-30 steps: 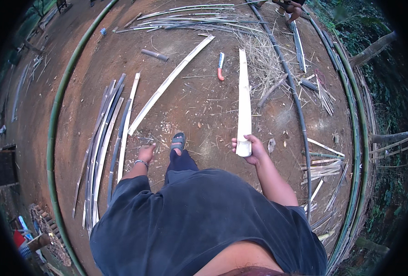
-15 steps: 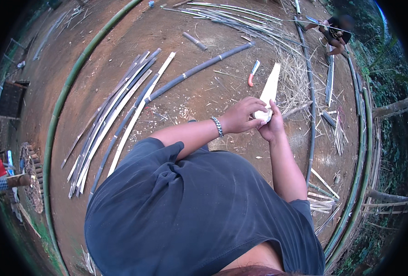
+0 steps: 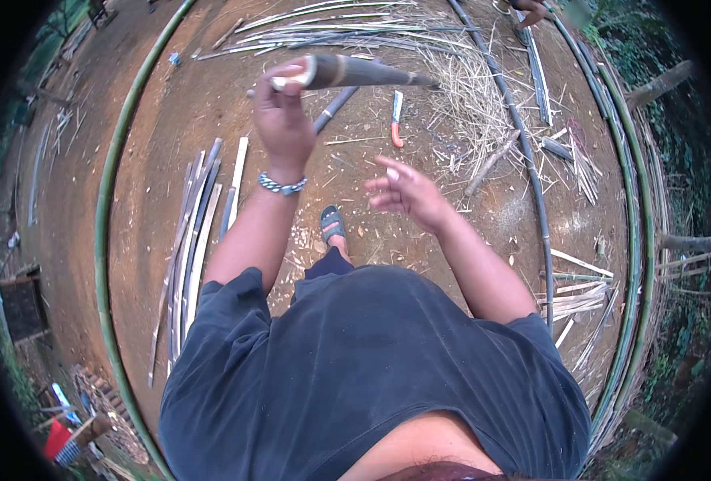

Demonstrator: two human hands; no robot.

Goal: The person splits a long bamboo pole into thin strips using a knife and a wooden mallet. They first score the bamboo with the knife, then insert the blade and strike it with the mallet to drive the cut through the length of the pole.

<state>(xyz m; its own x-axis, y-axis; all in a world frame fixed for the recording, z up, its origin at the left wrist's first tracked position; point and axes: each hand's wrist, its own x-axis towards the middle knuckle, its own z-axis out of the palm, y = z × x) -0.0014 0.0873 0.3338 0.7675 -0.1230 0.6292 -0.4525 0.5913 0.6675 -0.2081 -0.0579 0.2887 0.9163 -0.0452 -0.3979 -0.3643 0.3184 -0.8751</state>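
My left hand, raised out in front, grips the cut end of a split bamboo piece. The bamboo points to the right, its dark outer side toward me, with pale inner wood showing by my fingers. Lower and to the right, my right hand holds nothing, and its fingers are spread. On the dirt between and beyond my hands lies a blade with an orange handle, a saw or a knife. My sandalled foot shows below.
Bamboo strips lie at the left, more strips at the far side. A heap of shavings sits beside a dark pole. Long green bamboo poles border the ground. Part of another person shows far right.
The bamboo piece has swung up and left in my left hand, turning from its pale face to its dark side. My right hand has let go and opened. The view has shifted.
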